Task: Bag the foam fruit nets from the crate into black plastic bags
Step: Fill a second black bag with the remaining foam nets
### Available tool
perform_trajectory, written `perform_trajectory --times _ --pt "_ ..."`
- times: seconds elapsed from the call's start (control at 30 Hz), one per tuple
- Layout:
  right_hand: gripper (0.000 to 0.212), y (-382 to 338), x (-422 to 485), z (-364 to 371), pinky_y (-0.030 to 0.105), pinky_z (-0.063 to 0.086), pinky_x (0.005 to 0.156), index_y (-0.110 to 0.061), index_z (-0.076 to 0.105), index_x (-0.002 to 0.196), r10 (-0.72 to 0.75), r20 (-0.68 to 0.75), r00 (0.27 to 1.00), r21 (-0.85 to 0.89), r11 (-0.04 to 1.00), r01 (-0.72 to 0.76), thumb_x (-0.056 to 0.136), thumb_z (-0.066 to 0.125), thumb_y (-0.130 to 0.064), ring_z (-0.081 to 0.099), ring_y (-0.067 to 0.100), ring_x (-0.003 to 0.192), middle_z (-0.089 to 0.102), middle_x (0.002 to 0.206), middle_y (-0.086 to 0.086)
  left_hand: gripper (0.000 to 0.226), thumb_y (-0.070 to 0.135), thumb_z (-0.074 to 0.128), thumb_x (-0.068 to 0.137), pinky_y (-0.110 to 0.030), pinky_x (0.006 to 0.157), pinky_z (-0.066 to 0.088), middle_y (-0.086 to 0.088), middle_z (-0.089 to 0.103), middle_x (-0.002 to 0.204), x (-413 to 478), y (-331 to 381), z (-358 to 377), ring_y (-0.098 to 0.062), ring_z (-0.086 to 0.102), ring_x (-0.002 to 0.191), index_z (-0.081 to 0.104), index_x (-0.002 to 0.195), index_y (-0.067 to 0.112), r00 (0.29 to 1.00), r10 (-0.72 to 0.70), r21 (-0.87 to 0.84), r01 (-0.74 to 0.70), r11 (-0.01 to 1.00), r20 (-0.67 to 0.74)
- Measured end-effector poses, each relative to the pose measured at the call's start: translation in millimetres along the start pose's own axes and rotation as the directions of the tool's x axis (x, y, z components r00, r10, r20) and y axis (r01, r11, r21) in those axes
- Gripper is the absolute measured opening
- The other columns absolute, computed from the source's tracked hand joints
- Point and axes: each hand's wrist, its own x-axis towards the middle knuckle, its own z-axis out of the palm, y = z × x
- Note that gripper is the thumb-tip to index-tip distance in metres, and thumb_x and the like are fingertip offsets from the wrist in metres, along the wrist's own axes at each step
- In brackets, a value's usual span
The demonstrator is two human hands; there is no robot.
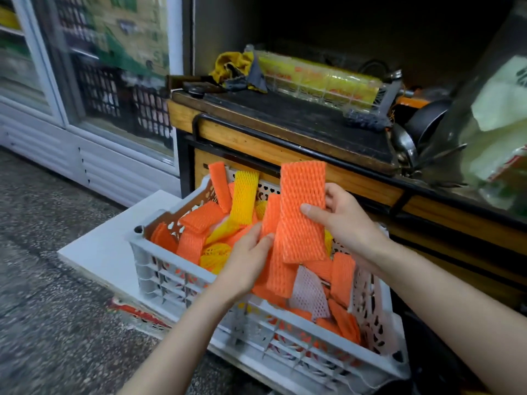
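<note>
**Orange foam in both hands, no bag in sight**

Orange mesh is pinched in the right hand (342,220): the thumb lies across the face of a broad orange net (299,195) and the fingers curl behind its right edge. That grip holds the net about mid-length. Its long axis stands nearly upright, with the top end raised above the hand and the lower end hanging toward the crate (159,269).

The left hand (248,258) sits just below and to the left. Its grip is closed on a second orange net (281,272), thumb on top, and this may be more than one piece pressed together; the overlap makes it hard to say. The two nets touch and overlap between the hands.

Directly beneath, the crate holds many more orange pieces, some yellow nets (243,198) and a white net (309,292). It rests on a white board (94,252) on the floor, just in front of a wooden bench (256,132).

No black bag shows, so I cannot tell which way the nets must travel. Both hands are equally close to the load.

Red print on the yellow roll (319,78) on the bench and the green poster on the glass door (114,52) are too blurred to read
</note>
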Motion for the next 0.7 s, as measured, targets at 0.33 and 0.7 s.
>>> perform_trajectory --times 0.33,0.7 --pt "0.043 -19 -3 23 0.022 0.055 0.068 -0.010 0.040 0.128 -0.008 -0.180 0.984 0.083 0.996 0.023 0.090 0.059 -0.015 0.062 0.010 0.100 0.058 0.117 0.000 0.019 0.023 0.046 0.097 -0.028 0.065 0.039 -0.009 0.055 0.080 -28 10 -23 -0.016 0.051 0.072 0.058 0.099 0.008 0.980 -0.064 -0.051 0.055 0.997 -0.189" --pt "0.031 1 -20 40 0.028 0.054 0.077 -0.012 0.060 0.111 0.250 0.182 0.951 0.065 0.962 -0.265 0.081 0.067 -0.015 0.069 0.014 0.093 0.071 0.103 0.002 0.016 0.031 0.051 0.095 -0.034 0.067 0.057 -0.008 0.065 0.103 -50 18 -38 -0.015 0.066 0.080 0.056 0.099 0.016 0.983 -0.171 -0.281 0.148 0.948 -0.060"
